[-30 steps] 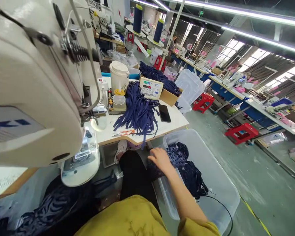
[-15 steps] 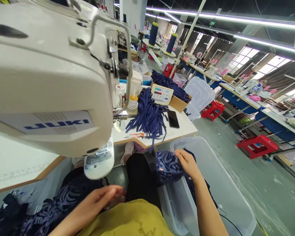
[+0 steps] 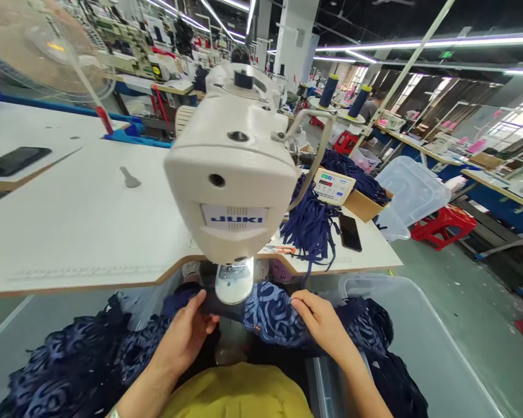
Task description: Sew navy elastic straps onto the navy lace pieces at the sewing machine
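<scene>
Left hand (image 3: 185, 337): fingers (image 3: 206, 306) curled down over the dark left end of the navy lace piece (image 3: 270, 316). It looks clamped, but the machine's lower end hides part of the grip. Right hand (image 3: 325, 325): fingers (image 3: 304, 303) pressed together, pinching the piece's right end.

The piece is stretched between both hands, long axis left to right, over the lap. Its middle sits just below the needle end of the sewing machine (image 3: 233, 174). The left hand is the nearer one to that end, the right a bit further out.

White table (image 3: 82, 226) lies beyond. There is a lace heap (image 3: 70, 371) at lower left and a clear plastic bin (image 3: 422, 342) at right with more lace in it. Navy straps (image 3: 311, 223) and a phone (image 3: 350, 232) lie on the table's right part.
</scene>
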Demonstrator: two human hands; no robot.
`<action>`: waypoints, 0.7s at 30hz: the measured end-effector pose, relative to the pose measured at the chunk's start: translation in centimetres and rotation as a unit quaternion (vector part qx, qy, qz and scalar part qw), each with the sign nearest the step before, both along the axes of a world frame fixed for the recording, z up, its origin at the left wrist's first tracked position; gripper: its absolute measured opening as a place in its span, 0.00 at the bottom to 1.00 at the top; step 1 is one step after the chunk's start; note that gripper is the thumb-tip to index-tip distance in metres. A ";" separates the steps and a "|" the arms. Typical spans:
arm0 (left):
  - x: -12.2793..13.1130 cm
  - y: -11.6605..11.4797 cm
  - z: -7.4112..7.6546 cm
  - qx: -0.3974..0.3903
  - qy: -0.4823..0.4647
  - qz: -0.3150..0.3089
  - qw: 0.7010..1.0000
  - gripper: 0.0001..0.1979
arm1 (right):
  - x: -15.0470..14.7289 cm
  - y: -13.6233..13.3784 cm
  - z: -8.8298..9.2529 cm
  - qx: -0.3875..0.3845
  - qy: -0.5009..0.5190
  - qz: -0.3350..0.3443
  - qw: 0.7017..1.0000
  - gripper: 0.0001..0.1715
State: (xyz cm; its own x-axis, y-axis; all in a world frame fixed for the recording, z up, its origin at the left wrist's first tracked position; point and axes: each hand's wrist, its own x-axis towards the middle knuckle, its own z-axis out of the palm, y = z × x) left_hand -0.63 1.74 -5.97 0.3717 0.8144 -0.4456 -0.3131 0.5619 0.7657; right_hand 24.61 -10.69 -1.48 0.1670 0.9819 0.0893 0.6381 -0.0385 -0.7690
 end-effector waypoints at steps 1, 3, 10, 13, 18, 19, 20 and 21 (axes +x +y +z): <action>-0.6 -0.1 0.9 0.015 0.014 -0.004 1.000 0.19 | -0.7 0.5 0.0 -0.005 0.000 0.016 1.000 0.11; -1.2 -0.9 2.8 0.038 0.040 -0.043 0.998 0.21 | -2.6 1.3 0.2 0.000 0.015 0.056 0.998 0.14; -0.8 -3.7 8.4 0.285 0.143 -0.346 0.883 0.21 | -7.3 2.7 2.3 0.022 0.146 0.213 0.966 0.30; -0.7 -3.8 10.0 0.340 0.178 -0.369 0.846 0.21 | -7.2 2.6 2.7 -0.009 0.205 0.199 0.958 0.31; 0.1 -3.4 10.1 0.328 0.184 -0.350 0.858 0.22 | -6.7 2.6 3.4 -0.006 0.259 0.116 0.959 0.16; 0.2 -3.3 9.9 0.308 0.180 -0.347 0.867 0.24 | -6.6 2.8 3.6 0.001 0.250 0.090 0.964 0.13; 0.3 -3.2 9.7 0.295 0.179 -0.347 0.872 0.25 | -6.6 3.0 3.8 0.005 0.236 0.064 0.970 0.13; 0.3 -3.2 9.5 0.295 0.182 -0.348 0.871 0.27 | -6.6 3.4 3.9 0.005 0.219 0.040 0.975 0.14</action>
